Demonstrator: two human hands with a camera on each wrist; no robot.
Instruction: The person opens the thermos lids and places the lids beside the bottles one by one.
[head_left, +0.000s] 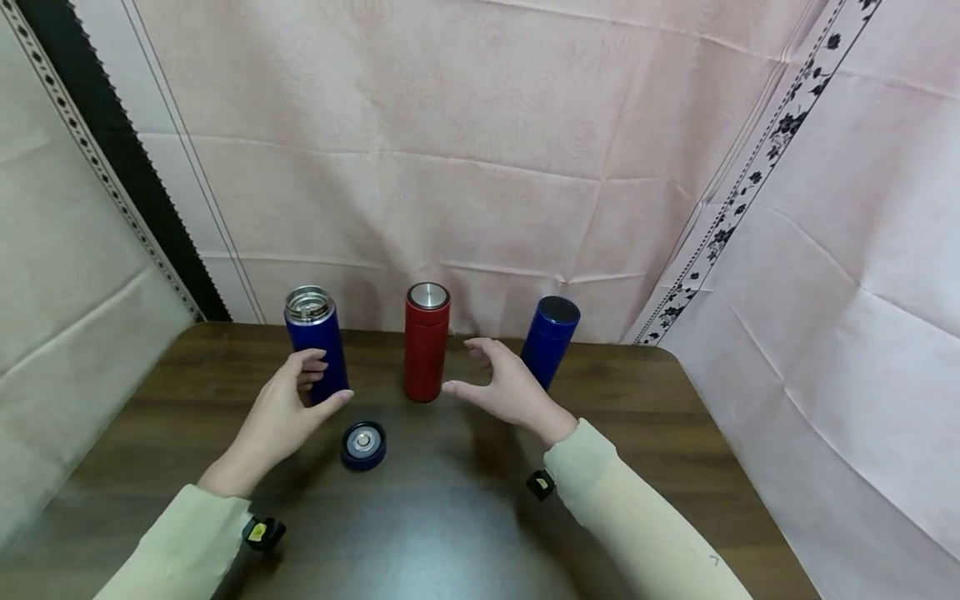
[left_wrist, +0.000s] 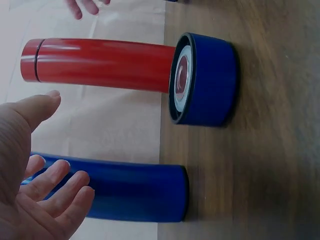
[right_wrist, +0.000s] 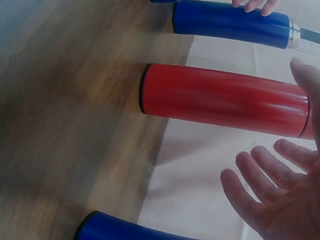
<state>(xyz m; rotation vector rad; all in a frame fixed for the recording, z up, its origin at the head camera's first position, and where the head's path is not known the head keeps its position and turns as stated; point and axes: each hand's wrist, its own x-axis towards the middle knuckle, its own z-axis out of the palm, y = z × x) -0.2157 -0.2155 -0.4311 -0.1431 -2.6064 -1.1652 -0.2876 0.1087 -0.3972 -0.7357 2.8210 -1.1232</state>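
Three vacuum flasks stand upright in a row at the back of the table. The left one, a blue flask (head_left: 312, 335), has no lid, and its steel mouth shows. My left hand (head_left: 279, 412) is beside it, thumb and fingers spread apart; whether the fingertips touch it I cannot tell. In front lies its round blue lid (head_left: 363, 447), hollow side up. The red flask (head_left: 426, 354) in the middle has its lid on. Close to its right side is my right hand (head_left: 508, 387), fingers loosely bent and apart from it. Behind that hand stands a second blue flask (head_left: 551, 337), capped.
The brown wooden table (head_left: 420, 508) has its far edge just behind the flasks. A pale cloth (head_left: 450, 167) hangs at the back, with more cloth along both sides. Each wrist bears a small black camera (head_left: 540, 484).
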